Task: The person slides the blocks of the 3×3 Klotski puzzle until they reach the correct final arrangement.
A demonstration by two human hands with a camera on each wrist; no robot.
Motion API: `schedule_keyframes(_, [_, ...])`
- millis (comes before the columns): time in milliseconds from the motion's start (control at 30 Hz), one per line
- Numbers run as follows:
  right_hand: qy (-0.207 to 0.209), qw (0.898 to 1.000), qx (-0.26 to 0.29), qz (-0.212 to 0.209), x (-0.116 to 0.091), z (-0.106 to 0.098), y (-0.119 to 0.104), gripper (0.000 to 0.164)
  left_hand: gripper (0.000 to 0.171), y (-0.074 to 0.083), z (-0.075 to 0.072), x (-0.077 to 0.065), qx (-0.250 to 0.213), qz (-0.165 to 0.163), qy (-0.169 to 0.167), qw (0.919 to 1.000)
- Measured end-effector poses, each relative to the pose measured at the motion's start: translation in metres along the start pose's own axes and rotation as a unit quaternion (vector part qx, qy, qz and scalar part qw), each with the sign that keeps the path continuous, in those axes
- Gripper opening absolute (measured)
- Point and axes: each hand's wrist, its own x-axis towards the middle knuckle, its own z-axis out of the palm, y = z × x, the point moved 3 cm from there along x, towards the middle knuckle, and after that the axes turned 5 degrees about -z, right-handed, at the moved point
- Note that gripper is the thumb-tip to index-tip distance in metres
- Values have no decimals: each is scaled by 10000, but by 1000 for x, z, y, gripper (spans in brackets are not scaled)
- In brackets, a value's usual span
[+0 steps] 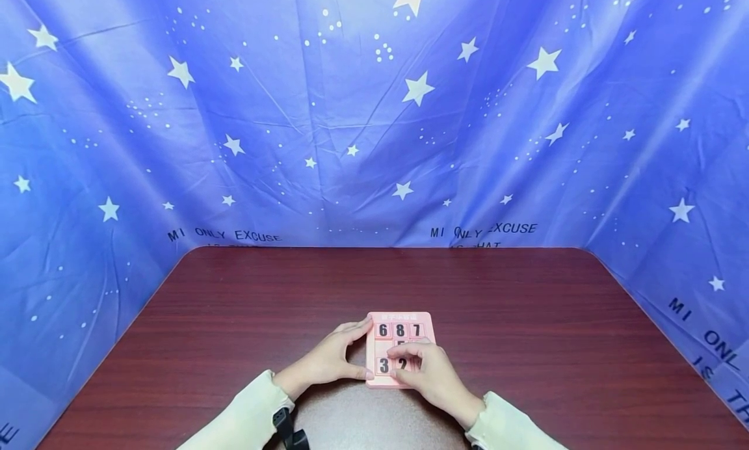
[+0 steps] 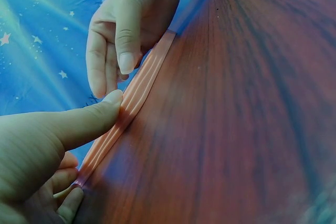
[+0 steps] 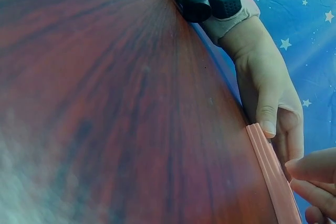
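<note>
A pink number slide puzzle (image 1: pixel 400 318) lies flat on the table, tiles facing up. Its top row reads 6, 8, 7; part of a 5 shows in the middle row, and 3 and 2 below. My left hand (image 1: pixel 328 360) grips the puzzle's left side, thumb at the near corner and fingers at the far one. The left wrist view has the left thumb (image 2: pixel 92 121) against the ridged pink edge. Over the lower right tiles is my right hand (image 1: pixel 435 374), index fingertip and thumb apart at the tile faces. It hides the right-hand tiles of the lower two rows.
The dark red wooden table (image 1: pixel 246 294) stretches behind and to both sides of the puzzle. A blue star-printed cloth (image 1: pixel 351 112) hangs around its far and side edges. A black wrist device (image 1: pixel 287 430) sits at the left sleeve.
</note>
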Motion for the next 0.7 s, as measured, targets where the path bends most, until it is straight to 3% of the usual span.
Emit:
schedule_keyframes(233, [165,9998,-80,-2,-2,0,4,22,92,0,0,0,-47,-30,-22,10000])
schedule_keyframes(700, [95,9998,0,-185,-1,-2,11,23,93,0,1,0,-103,-37,-35,9999])
